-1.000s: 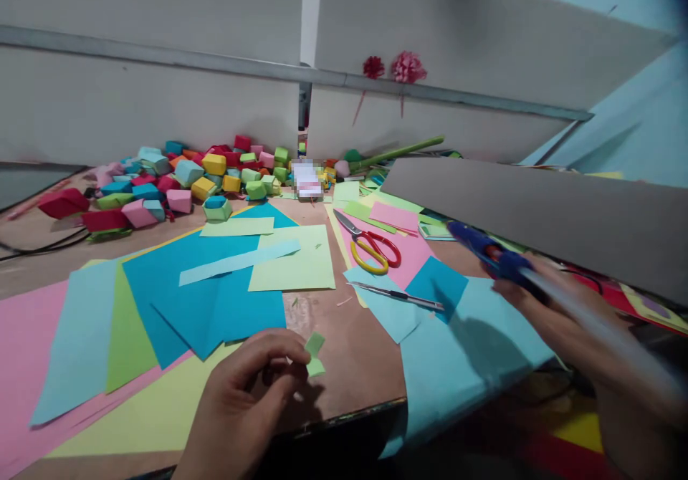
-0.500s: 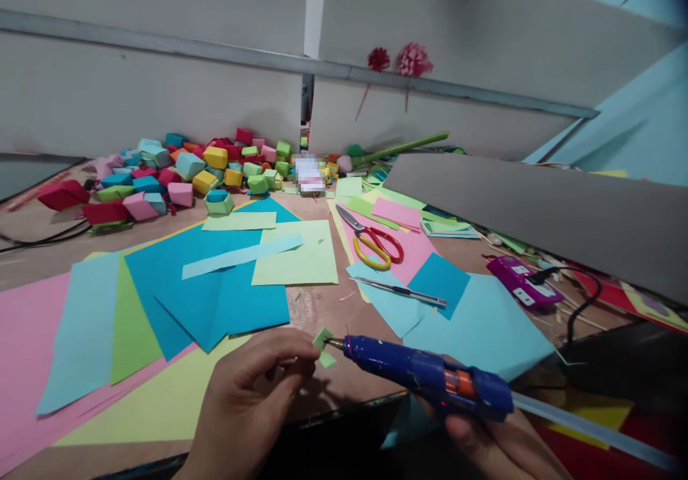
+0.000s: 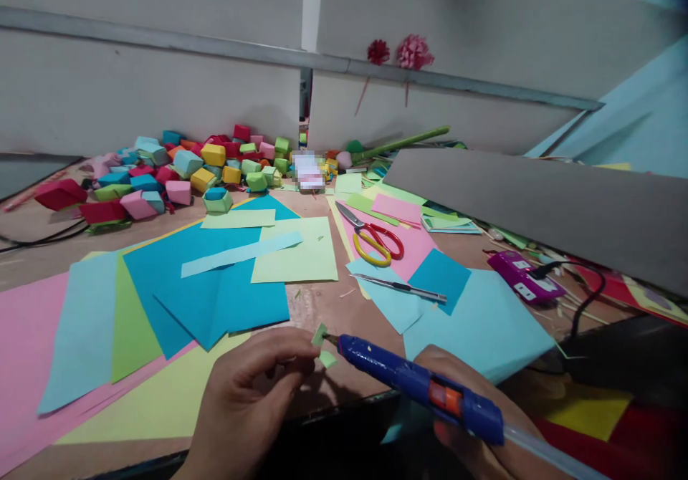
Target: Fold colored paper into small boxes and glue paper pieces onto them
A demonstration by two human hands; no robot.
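Between the thumb and fingertips of my left hand [image 3: 250, 394] is a small light green paper piece [image 3: 319, 334]. My right hand [image 3: 478, 423] is wrapped round a blue hot glue gun [image 3: 398, 369], with a clear glue stick [image 3: 542, 453] sticking out of its back end. The gun's metal nozzle points left and meets or nearly meets the paper piece. Just below the nozzle shows another light green scrap [image 3: 327, 359]; whether it joins the held piece I cannot tell.
Coloured paper sheets [image 3: 247, 301] spread across the table. Scissors [image 3: 373, 240] and a slim craft knife [image 3: 400, 288] lie ahead. Many folded paper boxes [image 3: 188, 165] pile at the back left. A purple power strip [image 3: 524, 278] with a plugged-in black cable sits at right. A grey board [image 3: 537, 208] leans behind it.
The glue gun has tilted, its back end dropping and shifting slightly left, and more of my right hand shows behind it. My left hand keeps its hold on the paper.
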